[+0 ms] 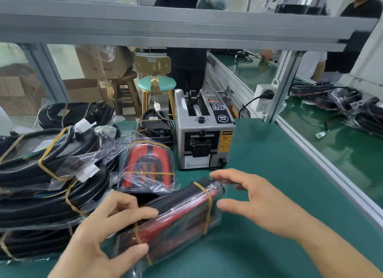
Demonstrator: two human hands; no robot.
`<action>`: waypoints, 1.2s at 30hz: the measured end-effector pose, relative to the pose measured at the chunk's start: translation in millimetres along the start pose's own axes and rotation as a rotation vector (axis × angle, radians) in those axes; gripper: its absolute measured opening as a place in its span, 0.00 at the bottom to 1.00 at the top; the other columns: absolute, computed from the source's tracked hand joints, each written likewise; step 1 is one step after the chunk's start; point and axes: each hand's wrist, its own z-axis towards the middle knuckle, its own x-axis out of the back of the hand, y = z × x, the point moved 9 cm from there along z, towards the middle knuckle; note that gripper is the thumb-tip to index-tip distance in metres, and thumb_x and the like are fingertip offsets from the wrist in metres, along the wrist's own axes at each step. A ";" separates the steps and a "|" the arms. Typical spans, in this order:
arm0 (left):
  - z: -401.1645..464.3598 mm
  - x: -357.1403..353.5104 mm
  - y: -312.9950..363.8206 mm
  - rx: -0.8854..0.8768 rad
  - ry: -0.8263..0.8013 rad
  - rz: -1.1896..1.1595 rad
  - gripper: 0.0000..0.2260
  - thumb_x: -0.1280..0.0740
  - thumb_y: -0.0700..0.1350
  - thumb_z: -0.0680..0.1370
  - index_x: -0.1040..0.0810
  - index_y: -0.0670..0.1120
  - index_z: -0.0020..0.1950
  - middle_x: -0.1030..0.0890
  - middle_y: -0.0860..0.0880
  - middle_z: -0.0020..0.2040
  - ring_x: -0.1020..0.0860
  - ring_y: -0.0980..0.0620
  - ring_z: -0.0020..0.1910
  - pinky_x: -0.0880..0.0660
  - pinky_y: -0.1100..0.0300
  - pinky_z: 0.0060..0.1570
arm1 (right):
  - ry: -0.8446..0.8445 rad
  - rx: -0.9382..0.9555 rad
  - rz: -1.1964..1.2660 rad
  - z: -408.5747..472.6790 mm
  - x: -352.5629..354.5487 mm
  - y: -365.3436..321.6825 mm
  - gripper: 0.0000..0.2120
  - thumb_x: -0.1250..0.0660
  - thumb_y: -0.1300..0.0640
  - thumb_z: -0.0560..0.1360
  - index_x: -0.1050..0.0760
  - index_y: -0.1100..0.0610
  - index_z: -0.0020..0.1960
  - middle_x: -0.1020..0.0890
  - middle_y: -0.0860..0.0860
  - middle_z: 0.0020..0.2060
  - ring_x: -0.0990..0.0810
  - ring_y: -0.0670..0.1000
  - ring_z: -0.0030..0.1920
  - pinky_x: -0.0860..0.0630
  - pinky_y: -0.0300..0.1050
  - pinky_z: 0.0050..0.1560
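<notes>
At the bottom centre, the left hand (107,232) grips the near end of a bagged red-and-black part (182,215), fingers curled over its top and thumb underneath. The part lies slanted on the green mat (269,153). The right hand (255,203) is spread wide with nothing in it, at the pack's far end; I cannot tell whether its fingertips touch the film. The body looks rigid and fairly light, but the clear bag is slick and loose, so I would take it across the hard sides near a yellow rubber band (207,205), not by the film. Just behind it lies a second bagged part (147,165), with black cable bundles (41,174) at left. Further back stands a grey tape dispenser (204,136), and beyond it a green-seated stool (156,84).
</notes>
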 end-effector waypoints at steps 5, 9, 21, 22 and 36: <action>24.5 -21.3 36.5 0.009 0.053 0.305 0.18 0.35 0.63 0.65 0.18 0.56 0.48 0.22 0.59 0.49 0.29 0.61 0.50 0.32 0.63 0.48 | 0.169 0.116 0.108 2.0 5.3 -2.9 0.17 0.24 0.59 0.69 0.20 0.44 0.54 0.19 0.37 0.49 0.22 0.39 0.53 0.32 0.26 0.54; 40.0 -44.1 54.7 0.037 0.083 0.272 0.14 0.31 0.57 0.66 0.18 0.54 0.48 0.23 0.61 0.43 0.29 0.62 0.45 0.32 0.69 0.43 | 0.197 0.178 0.250 -6.3 7.9 -5.8 0.17 0.24 0.64 0.67 0.17 0.47 0.51 0.19 0.44 0.48 0.20 0.46 0.50 0.27 0.37 0.55; 48.9 -62.8 58.6 -0.003 0.005 0.344 0.15 0.31 0.58 0.65 0.20 0.60 0.51 0.24 0.64 0.47 0.29 0.58 0.43 0.33 0.70 0.40 | 0.544 0.611 -0.342 -53.8 3.5 -24.2 0.08 0.32 0.61 0.73 0.18 0.56 0.36 0.20 0.45 0.38 0.24 0.45 0.39 0.29 0.42 0.43; 47.7 -62.1 59.9 -0.016 0.023 0.341 0.14 0.33 0.59 0.66 0.20 0.60 0.50 0.24 0.64 0.47 0.27 0.57 0.42 0.30 0.68 0.38 | 0.550 0.659 -0.374 -57.4 -1.9 -25.7 0.11 0.34 0.61 0.75 0.18 0.57 0.36 0.20 0.47 0.38 0.25 0.46 0.38 0.29 0.43 0.43; 43.1 -57.0 61.2 -0.104 0.054 0.344 0.15 0.39 0.53 0.73 0.16 0.54 0.52 0.19 0.58 0.49 0.23 0.55 0.47 0.22 0.55 0.41 | 0.605 -0.400 0.688 51.8 27.3 48.7 0.04 0.28 0.59 0.72 0.18 0.51 0.39 0.24 0.39 0.25 0.29 0.40 0.29 0.35 0.34 0.32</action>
